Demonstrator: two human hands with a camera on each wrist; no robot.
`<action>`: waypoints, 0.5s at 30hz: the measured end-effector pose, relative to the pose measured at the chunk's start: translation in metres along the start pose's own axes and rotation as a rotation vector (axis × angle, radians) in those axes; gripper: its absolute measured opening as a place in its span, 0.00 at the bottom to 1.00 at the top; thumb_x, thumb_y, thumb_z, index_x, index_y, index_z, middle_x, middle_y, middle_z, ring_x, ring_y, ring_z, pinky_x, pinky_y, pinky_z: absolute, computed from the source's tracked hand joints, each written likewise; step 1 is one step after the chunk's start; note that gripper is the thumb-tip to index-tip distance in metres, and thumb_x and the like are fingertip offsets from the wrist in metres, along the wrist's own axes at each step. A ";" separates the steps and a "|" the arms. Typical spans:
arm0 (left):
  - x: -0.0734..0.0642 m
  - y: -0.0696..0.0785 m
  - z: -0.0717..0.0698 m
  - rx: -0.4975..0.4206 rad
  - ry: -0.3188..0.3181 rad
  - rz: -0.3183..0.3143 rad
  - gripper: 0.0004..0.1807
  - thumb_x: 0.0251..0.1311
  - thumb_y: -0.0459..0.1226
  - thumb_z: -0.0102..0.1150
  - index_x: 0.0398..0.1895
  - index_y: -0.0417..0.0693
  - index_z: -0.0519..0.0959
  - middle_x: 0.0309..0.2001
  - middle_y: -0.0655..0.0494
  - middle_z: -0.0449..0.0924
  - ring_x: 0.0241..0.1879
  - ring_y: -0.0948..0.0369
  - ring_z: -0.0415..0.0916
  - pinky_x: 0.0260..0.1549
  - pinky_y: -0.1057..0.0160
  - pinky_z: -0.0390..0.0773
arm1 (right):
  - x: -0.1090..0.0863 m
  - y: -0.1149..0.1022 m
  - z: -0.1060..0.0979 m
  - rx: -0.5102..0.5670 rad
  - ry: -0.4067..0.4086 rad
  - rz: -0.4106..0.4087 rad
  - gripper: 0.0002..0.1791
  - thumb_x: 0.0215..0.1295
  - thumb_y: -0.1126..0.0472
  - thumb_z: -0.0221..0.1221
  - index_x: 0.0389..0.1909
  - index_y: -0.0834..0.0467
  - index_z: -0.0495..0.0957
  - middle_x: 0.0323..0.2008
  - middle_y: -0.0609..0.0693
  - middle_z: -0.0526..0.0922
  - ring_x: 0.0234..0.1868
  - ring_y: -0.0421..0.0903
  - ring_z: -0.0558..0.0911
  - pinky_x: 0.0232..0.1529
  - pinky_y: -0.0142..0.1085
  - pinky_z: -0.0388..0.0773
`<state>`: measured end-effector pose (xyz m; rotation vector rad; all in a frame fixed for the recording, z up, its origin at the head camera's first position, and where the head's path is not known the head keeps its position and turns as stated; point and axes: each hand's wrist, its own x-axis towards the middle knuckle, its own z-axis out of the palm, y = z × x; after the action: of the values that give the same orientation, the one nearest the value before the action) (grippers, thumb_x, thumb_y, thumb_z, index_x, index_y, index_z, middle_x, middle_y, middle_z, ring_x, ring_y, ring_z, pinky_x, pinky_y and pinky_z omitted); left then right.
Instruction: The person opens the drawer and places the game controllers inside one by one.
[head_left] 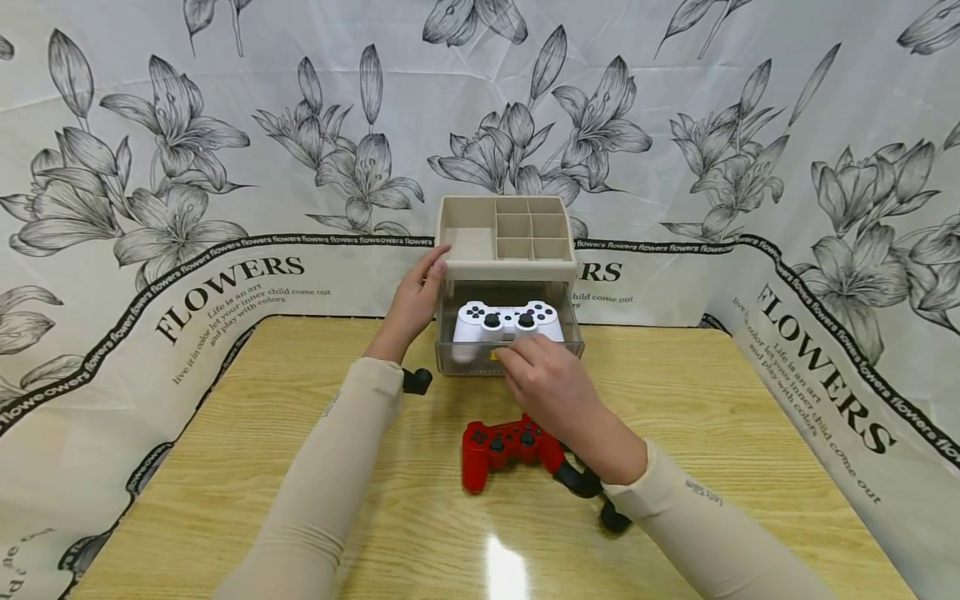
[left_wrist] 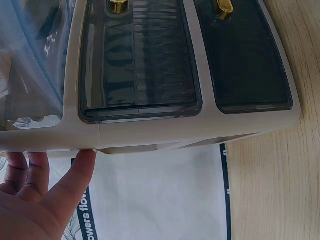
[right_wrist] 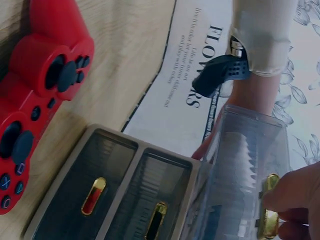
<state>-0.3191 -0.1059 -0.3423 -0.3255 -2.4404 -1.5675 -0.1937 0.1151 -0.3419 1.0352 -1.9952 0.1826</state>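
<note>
A beige desktop organizer (head_left: 504, 271) stands at the back of the table, its clear top drawer (head_left: 447, 357) pulled out. Inside the drawer lies a white game controller (head_left: 471, 323). My left hand (head_left: 414, 302) touches the organizer's left side; in the left wrist view its extended fingers (left_wrist: 75, 177) press against that wall. At the drawer's front, my right hand (head_left: 558, 392) pinches the gold handle (right_wrist: 270, 220) between thumb and fingers. A red game controller (head_left: 480, 454) lies on the table in front of the organizer, partly hidden by the right hand and wrist.
Two lower drawers (left_wrist: 145, 65) with gold handles are closed. The organizer's top has a large compartment (head_left: 468, 242) and several small ones. Flower-printed cloth (head_left: 360, 167) hangs behind and along both sides of the wooden table (head_left: 300, 375).
</note>
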 end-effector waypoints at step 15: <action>0.000 0.000 0.000 -0.001 0.001 0.010 0.24 0.71 0.61 0.34 0.69 0.80 0.63 0.71 0.52 0.64 0.65 0.50 0.66 0.59 0.43 0.71 | -0.004 0.000 0.007 -0.055 0.020 -0.008 0.08 0.54 0.73 0.63 0.35 0.63 0.84 0.30 0.53 0.82 0.33 0.50 0.79 0.34 0.36 0.80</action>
<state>-0.3186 -0.1061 -0.3421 -0.3368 -2.4335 -1.5648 -0.1969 0.1138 -0.3492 1.0032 -1.9671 0.1325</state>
